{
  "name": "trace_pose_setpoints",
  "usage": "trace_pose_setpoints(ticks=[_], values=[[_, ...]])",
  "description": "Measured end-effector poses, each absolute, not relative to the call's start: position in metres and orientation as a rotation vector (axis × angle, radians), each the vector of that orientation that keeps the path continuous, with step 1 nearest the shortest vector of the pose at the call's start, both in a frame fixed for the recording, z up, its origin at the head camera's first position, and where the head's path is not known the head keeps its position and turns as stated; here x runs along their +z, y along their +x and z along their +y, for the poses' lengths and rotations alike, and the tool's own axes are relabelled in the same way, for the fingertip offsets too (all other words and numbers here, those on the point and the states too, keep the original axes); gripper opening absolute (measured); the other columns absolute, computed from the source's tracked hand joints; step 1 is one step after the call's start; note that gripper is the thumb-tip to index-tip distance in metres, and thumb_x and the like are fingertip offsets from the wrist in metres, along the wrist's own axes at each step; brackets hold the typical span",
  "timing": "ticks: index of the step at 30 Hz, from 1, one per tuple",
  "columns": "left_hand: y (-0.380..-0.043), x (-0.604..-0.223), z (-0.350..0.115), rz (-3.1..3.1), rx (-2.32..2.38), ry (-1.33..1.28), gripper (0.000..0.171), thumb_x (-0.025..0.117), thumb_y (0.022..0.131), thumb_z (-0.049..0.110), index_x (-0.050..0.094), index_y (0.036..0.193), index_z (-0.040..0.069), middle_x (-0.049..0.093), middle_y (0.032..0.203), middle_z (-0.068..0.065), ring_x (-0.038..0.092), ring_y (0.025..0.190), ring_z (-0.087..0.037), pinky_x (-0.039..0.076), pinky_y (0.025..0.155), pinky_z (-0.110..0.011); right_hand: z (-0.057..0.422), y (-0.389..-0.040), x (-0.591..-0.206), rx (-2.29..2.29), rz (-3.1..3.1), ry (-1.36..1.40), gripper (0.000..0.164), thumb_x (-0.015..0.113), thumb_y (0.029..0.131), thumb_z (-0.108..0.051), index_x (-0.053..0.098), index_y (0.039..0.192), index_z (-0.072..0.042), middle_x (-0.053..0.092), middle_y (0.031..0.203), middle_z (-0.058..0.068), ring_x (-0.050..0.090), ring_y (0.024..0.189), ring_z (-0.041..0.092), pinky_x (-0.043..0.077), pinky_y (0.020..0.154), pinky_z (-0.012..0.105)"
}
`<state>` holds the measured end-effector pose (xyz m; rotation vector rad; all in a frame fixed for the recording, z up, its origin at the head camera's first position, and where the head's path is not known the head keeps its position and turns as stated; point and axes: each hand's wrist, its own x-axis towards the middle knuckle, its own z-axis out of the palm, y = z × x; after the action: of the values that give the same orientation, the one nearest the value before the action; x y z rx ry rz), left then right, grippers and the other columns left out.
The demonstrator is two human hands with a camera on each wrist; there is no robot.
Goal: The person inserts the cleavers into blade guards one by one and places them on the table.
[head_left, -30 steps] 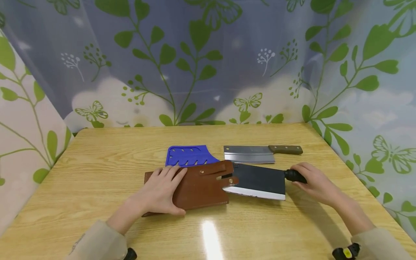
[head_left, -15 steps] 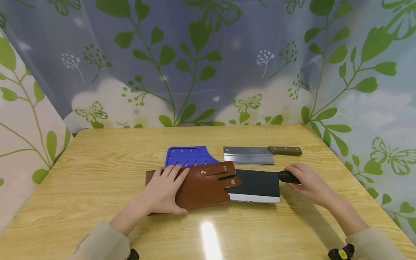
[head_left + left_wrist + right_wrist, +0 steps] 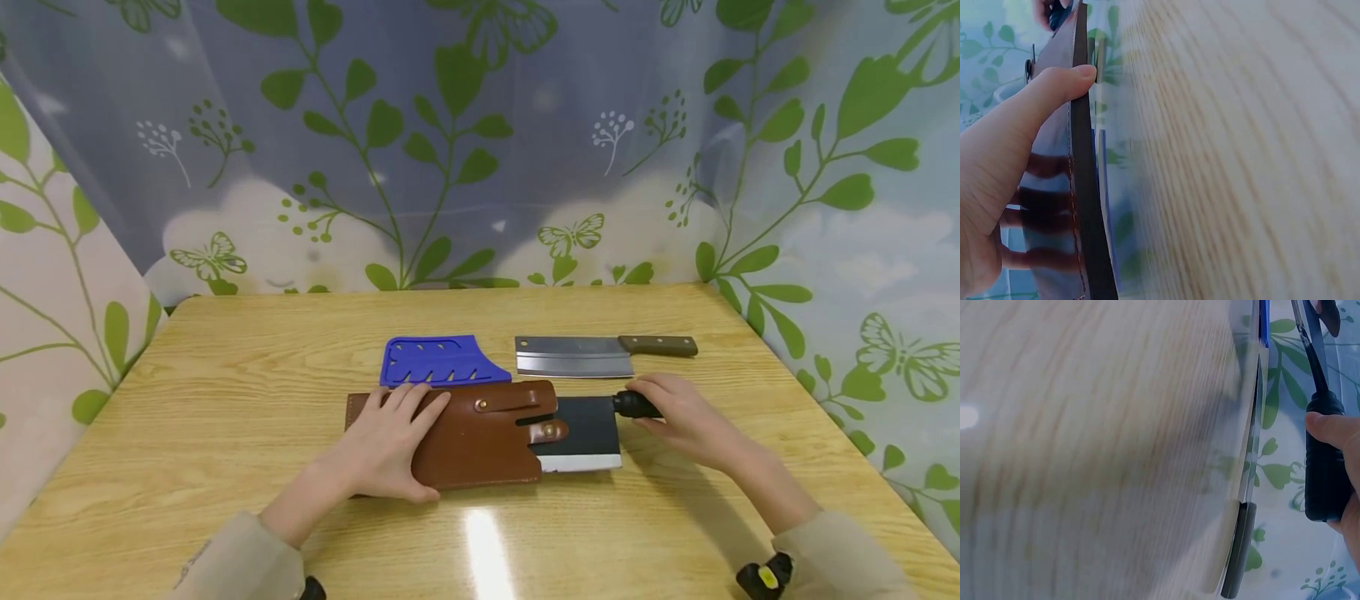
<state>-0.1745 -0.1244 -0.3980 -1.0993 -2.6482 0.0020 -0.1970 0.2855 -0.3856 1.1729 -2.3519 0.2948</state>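
We can't see the front of the black cleaver's [image 3: 585, 432] blade, since it's inside the brown leather sheath [image 3: 480, 446], on the near side of the blue cover [image 3: 438, 362]. Long axis runs left to right, handle pointing right. The left hand [image 3: 386, 437] grips the sheath, fingers slightly fanned, thumb spread to the near edge. The right hand [image 3: 682, 417] pinches the handle, as far as we can tell; its wrist view cuts most fingers off.

A hand could pass over the table [image 3: 225, 358] between the forearms [image 3: 772, 487], in front of the sheath [image 3: 476, 446]. Behind it, the cover [image 3: 435, 360] and the rear cleaver [image 3: 573, 358] obstruct the way, with only a narrow gap between them.
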Motion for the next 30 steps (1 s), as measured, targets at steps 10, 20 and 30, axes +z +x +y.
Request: trace_pose_setpoints(ticks=[10,20,30], values=[[-0.174,-0.395,-0.120,-2.671,0.013,-1.121,0.115,0.065,0.055,0.075,0.035,0.142,0.006,0.042,0.132,-0.022,0.040,0.120,-0.038,0.034,0.090,-0.058,0.271,-0.199,-0.388,0.284,-2.319,1.203,0.054,0.083,0.054,0.005,0.058,0.102,0.008,0.059,0.094,0.017,0.058,0.083,0.032,0.048,0.067,0.046],[-0.173,-0.395,-0.114,-2.658,0.040,-1.106,0.114,0.063,0.054,0.076,0.036,0.141,0.007,0.043,0.131,-0.020,0.042,0.118,-0.036,0.034,0.089,-0.057,0.260,-0.204,-0.393,0.325,-2.263,1.233,0.053,0.082,0.054,0.004,0.057,0.100,0.008,0.058,0.093,0.018,0.058,0.081,0.032,0.048,0.067,0.045],[-0.172,-0.395,-0.109,-2.636,0.031,-1.133,0.113,0.062,0.055,0.076,0.036,0.141,0.007,0.045,0.129,-0.020,0.043,0.116,-0.035,0.035,0.087,-0.056,0.247,-0.206,-0.392,0.294,-2.276,1.246,0.051,0.082,0.056,0.002,0.057,0.100,0.008,0.059,0.094,0.018,0.057,0.084,0.032,0.049,0.070,0.044]])
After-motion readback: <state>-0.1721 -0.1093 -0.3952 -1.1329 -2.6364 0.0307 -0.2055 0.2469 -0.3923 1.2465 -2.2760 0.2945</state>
